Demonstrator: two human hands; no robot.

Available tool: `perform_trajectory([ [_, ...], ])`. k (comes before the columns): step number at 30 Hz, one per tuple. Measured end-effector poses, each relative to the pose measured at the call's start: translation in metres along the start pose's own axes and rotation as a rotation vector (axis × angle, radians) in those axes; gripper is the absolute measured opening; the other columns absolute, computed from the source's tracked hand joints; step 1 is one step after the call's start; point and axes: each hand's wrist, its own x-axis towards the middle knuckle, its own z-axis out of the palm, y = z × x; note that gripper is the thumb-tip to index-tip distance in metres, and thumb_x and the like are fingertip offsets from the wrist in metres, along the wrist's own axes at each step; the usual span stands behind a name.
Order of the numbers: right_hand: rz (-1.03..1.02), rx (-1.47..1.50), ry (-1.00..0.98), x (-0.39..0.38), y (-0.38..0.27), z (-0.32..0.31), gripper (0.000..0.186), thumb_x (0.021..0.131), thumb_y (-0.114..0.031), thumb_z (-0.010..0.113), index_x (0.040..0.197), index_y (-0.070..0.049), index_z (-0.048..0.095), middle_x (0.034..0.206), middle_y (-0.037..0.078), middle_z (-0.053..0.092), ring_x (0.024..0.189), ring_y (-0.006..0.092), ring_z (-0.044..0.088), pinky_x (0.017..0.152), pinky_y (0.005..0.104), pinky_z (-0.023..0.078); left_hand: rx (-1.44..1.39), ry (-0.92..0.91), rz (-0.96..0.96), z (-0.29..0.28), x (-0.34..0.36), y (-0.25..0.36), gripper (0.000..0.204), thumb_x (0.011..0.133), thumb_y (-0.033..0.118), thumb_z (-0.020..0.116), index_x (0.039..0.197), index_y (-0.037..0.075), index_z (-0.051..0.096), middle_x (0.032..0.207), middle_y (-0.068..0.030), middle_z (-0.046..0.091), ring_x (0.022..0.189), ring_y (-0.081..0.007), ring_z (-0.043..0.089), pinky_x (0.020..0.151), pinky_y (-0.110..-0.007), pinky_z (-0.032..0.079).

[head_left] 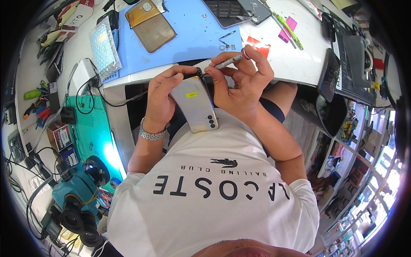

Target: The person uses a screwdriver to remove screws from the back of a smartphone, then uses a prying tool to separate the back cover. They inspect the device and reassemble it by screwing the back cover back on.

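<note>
My left hand (160, 97) is closed on a silver phone (192, 107), held just over my lap in front of the bench. The phone's back faces up, with a small yellow sticker and camera lenses at the end nearest my body. At its far end, dark inner parts show along the edge, between my fingertips. My right hand (245, 88) grips a slim silver screwdriver (227, 63) with a red cap, its lower end close to that far edge. Whether its tip touches the phone is hidden by my fingers.
On the blue mat (188, 28) lie a brownish clear phone case (155, 34) and a bubble-wrap pouch (104, 48). Dark phone screens (229, 12) and a green tool (287, 29) lie further back. A teal microscope (77, 190) stands left, beside a green mat (90, 124).
</note>
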Motion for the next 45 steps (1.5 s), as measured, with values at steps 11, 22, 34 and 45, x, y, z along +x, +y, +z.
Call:
perform_trajectory([
  [11,-0.146,-0.008,0.047,0.001,0.009,0.000,0.062,0.081,0.020,0.073,0.128,0.016,0.033,0.144,0.020,0.026,0.089,0.0250,0.070,0.059,0.0225,0.065,0.010,-0.010,0.010,0.000,0.001,0.000,0.035,0.101,0.017,0.053,0.120,-0.009,0.067,0.113,-0.0134,0.072,0.098,-0.0147,0.069,0.092,-0.027,0.052],
  [22,0.014,0.008,-0.008,0.000,0.000,-0.001,0.083,0.085,0.019,0.070,0.143,0.001,0.015,0.107,0.022,0.063,0.090,0.0208,0.070,0.067,0.0231,0.063,0.011,-0.003,0.003,0.001,0.000,0.000,0.035,0.100,0.017,0.053,0.120,-0.009,0.067,0.112,-0.0131,0.072,0.098,-0.0143,0.068,0.091,-0.027,0.052],
  [34,0.017,0.024,-0.022,-0.001,0.000,-0.002,0.082,0.086,0.020,0.067,0.144,-0.004,0.015,0.110,0.023,0.062,0.092,0.0205,0.070,0.068,0.0237,0.062,0.018,0.000,0.003,0.002,0.000,0.001,0.037,0.100,0.018,0.053,0.120,-0.010,0.066,0.112,-0.0139,0.072,0.099,-0.0153,0.068,0.092,-0.028,0.052],
  [45,0.017,0.040,-0.007,-0.001,0.000,0.000,0.082,0.085,0.020,0.068,0.144,-0.005,0.016,0.110,0.023,0.062,0.091,0.0195,0.069,0.068,0.0236,0.062,0.028,0.007,-0.001,0.002,0.000,0.001,0.037,0.100,0.018,0.052,0.120,-0.010,0.066,0.112,-0.0137,0.072,0.097,-0.0148,0.068,0.092,-0.028,0.052],
])
